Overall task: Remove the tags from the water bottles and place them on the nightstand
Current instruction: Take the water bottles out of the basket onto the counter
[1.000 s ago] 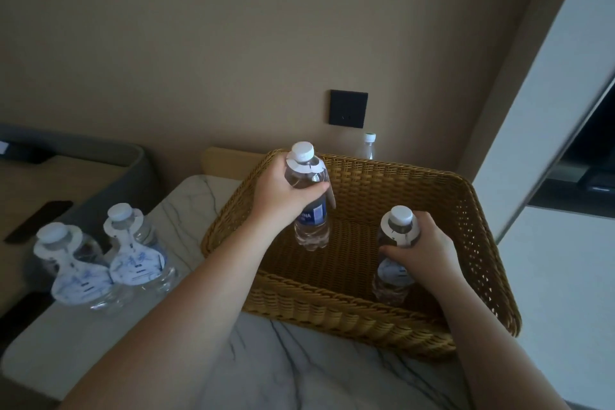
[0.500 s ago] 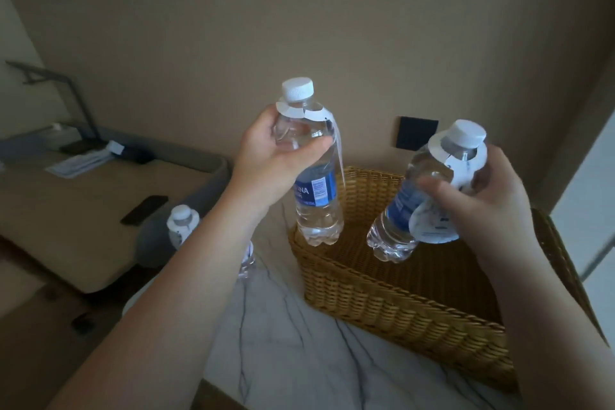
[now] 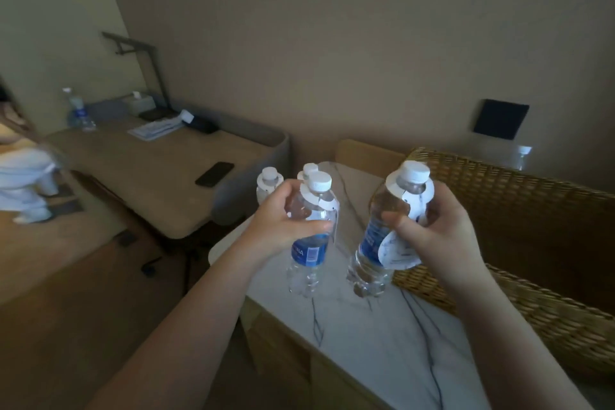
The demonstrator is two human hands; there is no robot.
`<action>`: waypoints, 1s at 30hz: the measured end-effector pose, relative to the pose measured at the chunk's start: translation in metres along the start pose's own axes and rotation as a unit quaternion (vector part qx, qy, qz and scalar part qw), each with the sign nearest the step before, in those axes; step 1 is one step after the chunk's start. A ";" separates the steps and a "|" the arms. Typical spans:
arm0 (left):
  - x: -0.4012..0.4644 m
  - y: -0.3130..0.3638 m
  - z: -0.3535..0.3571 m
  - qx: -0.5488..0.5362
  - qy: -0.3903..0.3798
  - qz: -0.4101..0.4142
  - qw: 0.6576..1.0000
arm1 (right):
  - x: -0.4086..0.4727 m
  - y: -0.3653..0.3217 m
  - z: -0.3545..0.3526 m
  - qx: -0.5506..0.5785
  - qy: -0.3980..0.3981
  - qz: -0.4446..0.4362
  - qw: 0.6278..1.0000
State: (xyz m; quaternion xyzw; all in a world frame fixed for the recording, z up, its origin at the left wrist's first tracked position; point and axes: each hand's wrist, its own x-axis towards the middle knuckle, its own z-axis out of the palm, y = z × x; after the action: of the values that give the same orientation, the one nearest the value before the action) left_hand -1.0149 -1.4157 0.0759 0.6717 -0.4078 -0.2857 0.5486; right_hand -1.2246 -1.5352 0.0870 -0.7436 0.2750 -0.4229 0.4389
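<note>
My left hand (image 3: 283, 226) is wrapped around one water bottle (image 3: 309, 236) and my right hand (image 3: 436, 230) grips a second bottle (image 3: 379, 243), each with its white tag (image 3: 397, 251) hanging from the neck. Both are above the marble nightstand (image 3: 372, 336), left of the wicker basket (image 3: 519, 243). Two more tagged bottles (image 3: 269, 183) stand at its far left corner.

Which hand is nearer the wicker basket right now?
Right. The right hand holds its bottle beside the basket rim; the left hand is farther left, over the marble top.
</note>
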 end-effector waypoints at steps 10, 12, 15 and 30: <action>0.012 -0.071 0.005 0.031 -0.061 -0.056 0.996 | -0.027 0.070 0.043 -0.066 -0.012 0.045 0.997; 0.016 -0.077 0.005 0.035 -0.067 -0.058 0.995 | -0.028 0.079 0.045 -0.071 -0.012 0.059 0.996; 0.023 -0.080 0.006 0.029 -0.085 -0.051 0.995 | -0.027 0.089 0.047 -0.066 -0.024 0.081 0.994; 0.042 -0.087 -0.001 0.052 -0.149 -0.050 0.986 | -0.020 0.105 0.035 -0.092 -0.099 0.113 0.984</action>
State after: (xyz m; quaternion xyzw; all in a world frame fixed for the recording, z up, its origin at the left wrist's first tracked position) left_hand -0.9720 -1.4459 -0.0054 0.6687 -0.4657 -0.3878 0.4308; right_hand -1.2080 -1.5534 -0.0223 -0.7829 0.3500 -0.2681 0.4390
